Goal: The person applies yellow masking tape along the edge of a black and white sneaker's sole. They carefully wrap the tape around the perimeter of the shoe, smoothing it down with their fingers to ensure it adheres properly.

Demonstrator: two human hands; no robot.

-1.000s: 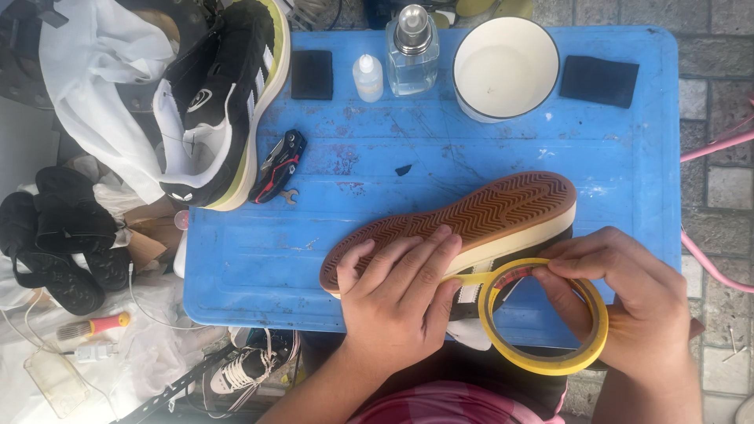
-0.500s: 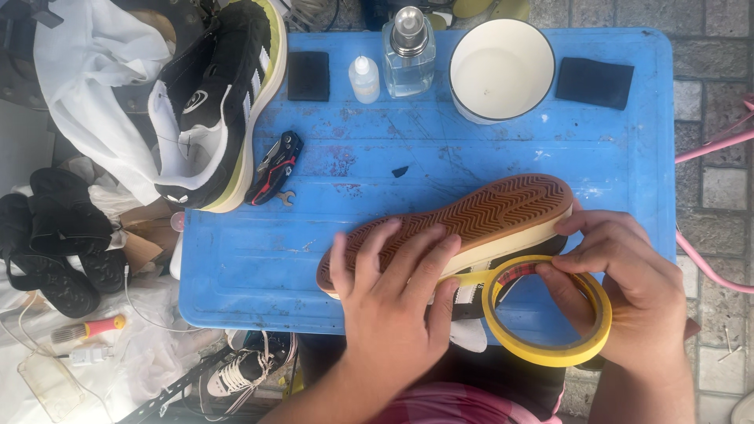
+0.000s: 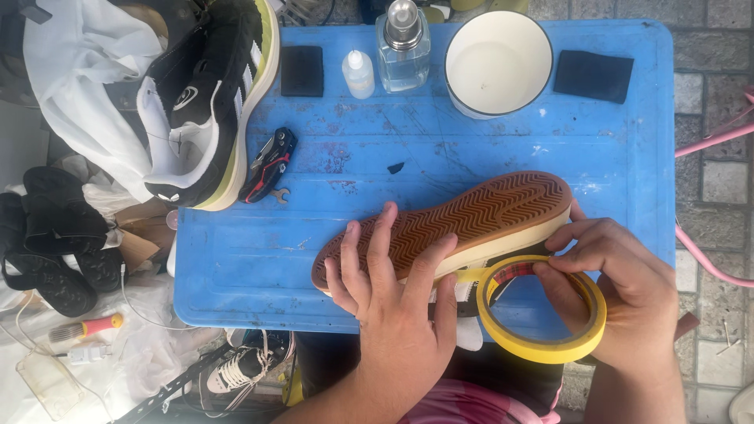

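The left hand (image 3: 397,314) covers the front of the sneaker (image 3: 455,224) at the near edge of the blue table (image 3: 628,149), and its upper is hidden beneath the sole. The right hand (image 3: 620,298) hides part of the yellow tape roll (image 3: 542,345). The top edge cuts off the spray bottle (image 3: 402,43)

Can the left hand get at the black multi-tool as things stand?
Probably yes: the left hand presses on the shoe sole, and only bare blue table lies between it and the multi-tool. It would have to let go of the shoe.
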